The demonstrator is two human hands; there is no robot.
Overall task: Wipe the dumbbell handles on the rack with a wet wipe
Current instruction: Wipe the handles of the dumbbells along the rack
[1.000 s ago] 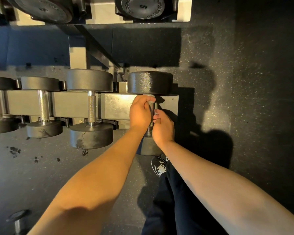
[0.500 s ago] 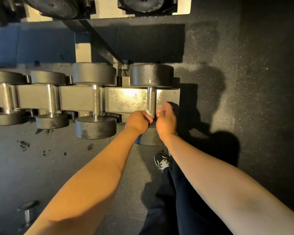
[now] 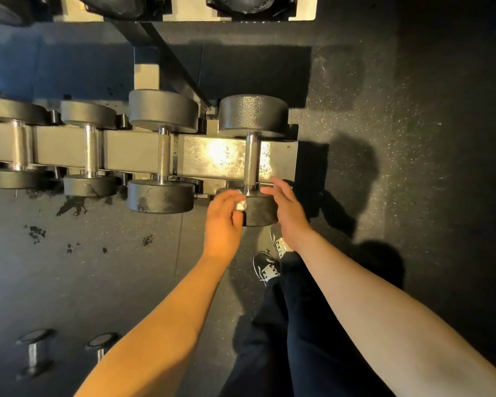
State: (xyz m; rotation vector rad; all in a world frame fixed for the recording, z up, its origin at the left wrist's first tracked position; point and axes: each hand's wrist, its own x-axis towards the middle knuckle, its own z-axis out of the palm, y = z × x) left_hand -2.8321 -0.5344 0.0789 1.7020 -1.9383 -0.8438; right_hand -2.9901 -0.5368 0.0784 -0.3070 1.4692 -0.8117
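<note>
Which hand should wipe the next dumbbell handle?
Probably the left hand: it holds the wet wipe and is nearer the next handle. The right hand is open and farther away.

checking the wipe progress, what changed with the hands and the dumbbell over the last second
Both hands came off the rightmost dumbbell's handle and drew back toward the person. The left hand let go of the handle, now bare, and keeps the crumpled wet wipe pinched by the near weight head. The right hand has opened, fingers relaxed, holding nothing. The dumbbells stayed put on the rack.
</note>
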